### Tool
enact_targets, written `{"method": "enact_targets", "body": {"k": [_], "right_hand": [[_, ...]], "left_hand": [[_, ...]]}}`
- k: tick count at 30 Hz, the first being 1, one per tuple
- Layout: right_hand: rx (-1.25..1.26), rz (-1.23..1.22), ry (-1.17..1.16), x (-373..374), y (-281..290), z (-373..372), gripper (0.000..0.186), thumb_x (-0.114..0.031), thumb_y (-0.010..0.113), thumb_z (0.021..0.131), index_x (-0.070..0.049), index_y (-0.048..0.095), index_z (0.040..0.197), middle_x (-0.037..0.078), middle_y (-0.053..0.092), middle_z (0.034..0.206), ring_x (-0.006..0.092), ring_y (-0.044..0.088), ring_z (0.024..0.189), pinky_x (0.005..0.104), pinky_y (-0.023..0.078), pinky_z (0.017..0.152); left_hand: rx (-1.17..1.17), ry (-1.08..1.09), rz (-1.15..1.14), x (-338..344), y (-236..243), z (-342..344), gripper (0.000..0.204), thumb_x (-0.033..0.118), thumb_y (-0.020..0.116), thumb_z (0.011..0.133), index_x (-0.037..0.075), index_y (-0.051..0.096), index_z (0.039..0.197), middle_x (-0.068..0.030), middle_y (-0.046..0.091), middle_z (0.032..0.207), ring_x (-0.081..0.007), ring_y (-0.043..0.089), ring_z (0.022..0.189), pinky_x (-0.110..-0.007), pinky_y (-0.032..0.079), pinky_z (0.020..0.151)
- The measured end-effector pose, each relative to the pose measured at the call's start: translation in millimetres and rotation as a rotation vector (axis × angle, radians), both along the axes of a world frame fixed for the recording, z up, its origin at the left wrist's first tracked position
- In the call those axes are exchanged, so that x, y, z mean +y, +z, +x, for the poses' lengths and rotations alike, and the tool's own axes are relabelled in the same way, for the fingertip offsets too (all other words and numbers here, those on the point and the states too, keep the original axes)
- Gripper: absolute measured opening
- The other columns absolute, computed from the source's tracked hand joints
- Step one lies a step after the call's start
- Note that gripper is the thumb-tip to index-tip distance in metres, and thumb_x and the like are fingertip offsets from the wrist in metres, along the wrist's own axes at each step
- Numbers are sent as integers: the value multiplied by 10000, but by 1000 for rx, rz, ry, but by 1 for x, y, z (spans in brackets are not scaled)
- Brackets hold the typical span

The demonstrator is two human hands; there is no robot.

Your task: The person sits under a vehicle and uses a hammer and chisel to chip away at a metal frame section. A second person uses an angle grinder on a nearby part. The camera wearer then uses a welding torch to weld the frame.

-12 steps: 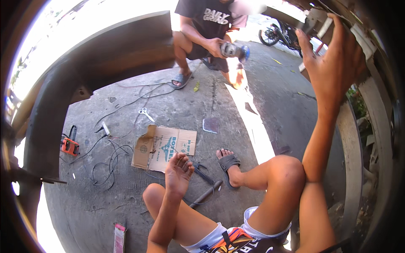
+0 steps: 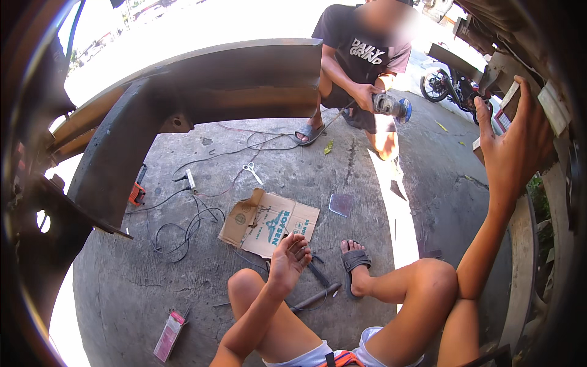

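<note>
My left hand (image 2: 290, 262) is raised above my left knee, palm up, its fingers loosely bent and apart with nothing in them. Beyond its fingertips a flattened cardboard piece (image 2: 260, 211) lies on the concrete. Up at the right, my right hand (image 2: 520, 137) has thumb and forefinger stretched wide apart beside the slatted frame (image 2: 553, 110). Its other fingers are mostly hidden, and I cannot tell whether it touches the frame. My right elbow rests against my right knee. A dark metal beam (image 2: 244, 76) spans the upper left, out of reach of both hands.
Facing me, a squatting person holds an angle grinder (image 2: 391, 107). Scissors (image 2: 252, 172), looped cables (image 2: 177, 235), a clear plate (image 2: 340, 205), a dark rod (image 2: 318, 296) and a pink-and-white packet (image 2: 169, 336) lie on the ground. A motorcycle (image 2: 449, 92) stands behind.
My view has shifted, so the beam, cardboard and squatting person sit farther right and lower. Both my hands keep nearly the same pose.
</note>
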State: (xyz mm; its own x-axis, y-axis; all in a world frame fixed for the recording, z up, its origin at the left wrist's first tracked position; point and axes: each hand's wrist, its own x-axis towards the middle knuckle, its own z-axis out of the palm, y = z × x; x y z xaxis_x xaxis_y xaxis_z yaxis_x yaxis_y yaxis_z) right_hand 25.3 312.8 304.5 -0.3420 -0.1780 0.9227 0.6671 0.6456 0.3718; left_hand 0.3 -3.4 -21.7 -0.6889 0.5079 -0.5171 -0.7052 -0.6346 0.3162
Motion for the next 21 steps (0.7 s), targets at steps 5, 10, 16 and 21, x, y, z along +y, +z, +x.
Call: {"method": "enact_targets", "body": {"k": [5, 10, 16, 21], "right_hand": [[-11, 38, -38, -1, 3, -1, 725, -555, 742, 823, -185, 507, 1399, 80, 620, 1276, 298, 573, 1185, 476, 404, 1000], [-17, -7, -20, 0, 4, -2, 723, -558, 741, 822, -175, 509, 1390, 76, 616, 1262, 284, 576, 1164, 473, 401, 990], [-14, 41, 56, 0, 3, -2, 708, -507, 775, 800, -181, 519, 1375, 67, 619, 1233, 279, 574, 1139, 467, 388, 992], [14, 29, 61, -6, 2, -4, 703, -482, 792, 785, -174, 532, 1360, 66, 623, 1215, 277, 572, 1119, 465, 366, 1000]], "left_hand": [[10, 4, 8, 6, 3, -4, 246, 308, 542, 1022, 84, 637, 988, -21, 652, 894, -162, 629, 814, -300, 541, 740], [30, 0, -4, 5, 5, -6, 248, 312, 531, 1026, 83, 624, 1013, -25, 630, 906, -163, 624, 828, -301, 538, 745], [28, 2, -6, 6, 5, -6, 261, 322, 524, 1024, 79, 620, 1030, -26, 623, 907, -164, 613, 823, -306, 531, 750], [10, 5, 1, 6, 6, -7, 259, 328, 537, 1019, 85, 625, 1015, -22, 628, 902, -164, 612, 821, -301, 527, 748]]}}
